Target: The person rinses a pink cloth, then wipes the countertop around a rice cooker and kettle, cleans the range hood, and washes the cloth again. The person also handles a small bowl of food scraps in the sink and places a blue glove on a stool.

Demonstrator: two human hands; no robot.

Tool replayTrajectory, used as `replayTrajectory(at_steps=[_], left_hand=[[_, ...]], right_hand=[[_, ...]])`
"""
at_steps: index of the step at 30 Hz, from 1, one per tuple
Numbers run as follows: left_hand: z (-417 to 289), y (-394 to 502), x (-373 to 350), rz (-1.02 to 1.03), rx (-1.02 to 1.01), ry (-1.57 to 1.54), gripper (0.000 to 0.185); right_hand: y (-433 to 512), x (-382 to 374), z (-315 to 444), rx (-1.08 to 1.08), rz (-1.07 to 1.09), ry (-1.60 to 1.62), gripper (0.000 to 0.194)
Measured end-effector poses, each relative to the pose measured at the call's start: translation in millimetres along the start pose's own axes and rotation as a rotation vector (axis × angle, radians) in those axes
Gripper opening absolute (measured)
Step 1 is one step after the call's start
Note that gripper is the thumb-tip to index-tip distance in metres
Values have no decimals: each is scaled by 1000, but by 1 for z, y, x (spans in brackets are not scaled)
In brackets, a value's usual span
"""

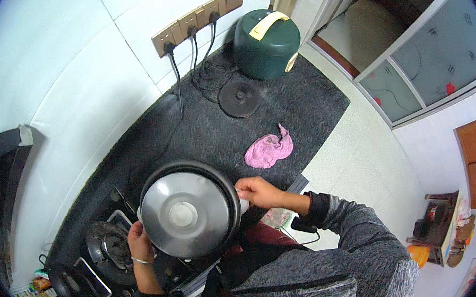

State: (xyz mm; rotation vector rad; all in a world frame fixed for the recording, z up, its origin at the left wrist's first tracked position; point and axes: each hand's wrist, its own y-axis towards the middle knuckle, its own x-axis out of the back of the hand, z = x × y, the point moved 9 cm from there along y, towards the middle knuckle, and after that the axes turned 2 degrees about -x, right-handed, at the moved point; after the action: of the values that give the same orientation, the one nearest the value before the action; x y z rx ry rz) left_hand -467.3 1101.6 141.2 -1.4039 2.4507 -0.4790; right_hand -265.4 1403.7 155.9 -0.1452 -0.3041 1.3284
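Observation:
A large round black pot [227,172] with a grey metal lid [163,229] lies between my two hands, near the stove at the counter's front edge. My left hand [140,245] grips the left side of the pot, its fingers partly hidden by the rim. On the right side, my right hand [257,192] is closed on a white cloth or handle [242,198]; which of these it is cannot be told. The lid, with a pale round knob [183,214], sits slightly off the pot's centre. A crumpled pink cloth [267,150] lies on the dark counter beyond my right hand.
A green rice cooker [268,47] stands at the counter's far end, beside a round black plate [239,98] and cables plugged into wall sockets [188,23]. At the left are a gas burner [114,250] and a black pan [70,289]. A sliding glass door [435,48] stands at the right.

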Motion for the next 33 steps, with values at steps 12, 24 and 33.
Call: replayTrajectory(at_steps=[12, 24, 33], left_hand=[[-7, 55, -66, -39, 80, -109, 9], [-22, 112, -119, -17, 31, -124, 15], [-33, 145, -140, -45, -2, -108, 16]], right_hand=[[124, 119, 29, 104, -129, -346, 19], [227, 192, 42, 89, -229, -461, 18], [261, 223, 47, 56, -393, -337, 18]])
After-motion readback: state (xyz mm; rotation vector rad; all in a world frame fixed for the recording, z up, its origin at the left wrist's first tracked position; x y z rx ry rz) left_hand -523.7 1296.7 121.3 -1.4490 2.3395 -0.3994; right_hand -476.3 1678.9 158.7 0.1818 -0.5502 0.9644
